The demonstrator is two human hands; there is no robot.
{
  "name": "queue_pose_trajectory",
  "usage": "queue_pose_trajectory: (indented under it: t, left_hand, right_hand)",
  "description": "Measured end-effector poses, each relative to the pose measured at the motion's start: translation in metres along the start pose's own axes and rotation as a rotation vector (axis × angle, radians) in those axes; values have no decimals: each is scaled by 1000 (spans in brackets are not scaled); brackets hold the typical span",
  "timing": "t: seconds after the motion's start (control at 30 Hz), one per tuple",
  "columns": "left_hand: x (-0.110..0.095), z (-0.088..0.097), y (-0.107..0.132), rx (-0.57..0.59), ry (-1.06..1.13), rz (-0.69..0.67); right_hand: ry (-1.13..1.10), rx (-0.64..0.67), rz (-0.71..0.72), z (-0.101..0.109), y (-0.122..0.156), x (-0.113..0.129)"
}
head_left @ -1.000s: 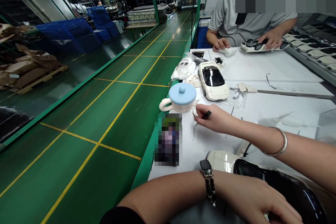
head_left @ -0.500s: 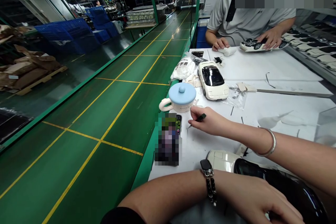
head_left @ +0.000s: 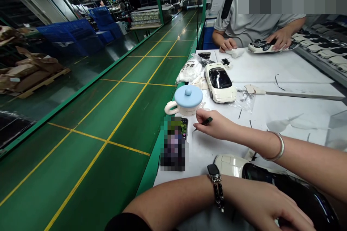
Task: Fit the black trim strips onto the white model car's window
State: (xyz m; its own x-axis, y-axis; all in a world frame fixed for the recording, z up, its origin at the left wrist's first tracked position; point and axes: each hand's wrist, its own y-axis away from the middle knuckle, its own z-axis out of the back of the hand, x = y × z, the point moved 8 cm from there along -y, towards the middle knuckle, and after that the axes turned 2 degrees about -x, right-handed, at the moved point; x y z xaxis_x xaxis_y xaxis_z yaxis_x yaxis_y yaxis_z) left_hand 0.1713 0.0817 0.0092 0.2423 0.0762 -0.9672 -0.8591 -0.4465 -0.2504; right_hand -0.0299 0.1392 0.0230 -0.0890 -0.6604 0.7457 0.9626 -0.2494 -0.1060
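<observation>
My right hand (head_left: 217,127), a silver bangle on its wrist, reaches left across the white table (head_left: 284,72). It pinches a small black stick-like part (head_left: 206,121) whose thin tip points down at the table beside a phone (head_left: 184,127). My left hand (head_left: 267,211), with a watch on the wrist, lies curled over the black roof of a white model car (head_left: 230,164) at the bottom right and holds it. The car's rear is cut off by the frame.
A white mug with a blue lid (head_left: 187,100) stands at the table's left edge, just beyond my right hand. Behind it are a second white model car (head_left: 219,83), plastic bags and small parts. Across the table a person handles a car chassis (head_left: 267,47). A green conveyor (head_left: 108,115) runs along the left.
My right hand has moved a little left and nearer to me, from beside the mug toward the phone, still pinching the black part. My left hand has stayed on the car.
</observation>
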Motion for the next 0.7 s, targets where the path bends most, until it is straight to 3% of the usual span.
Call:
queue_pose_trajectory:
  t: [0.37, 0.53, 0.7]
  left_hand:
    - [3, 1, -2, 6, 49, 26]
    - [3, 1, -1, -18, 30, 11]
    - [0, 1, 3, -49, -22, -93]
  right_hand:
    - [22, 19, -40, 3, 2, -5]
    - [54, 40, -82, 14, 11, -12]
    - [99, 62, -166, 31, 31, -27]
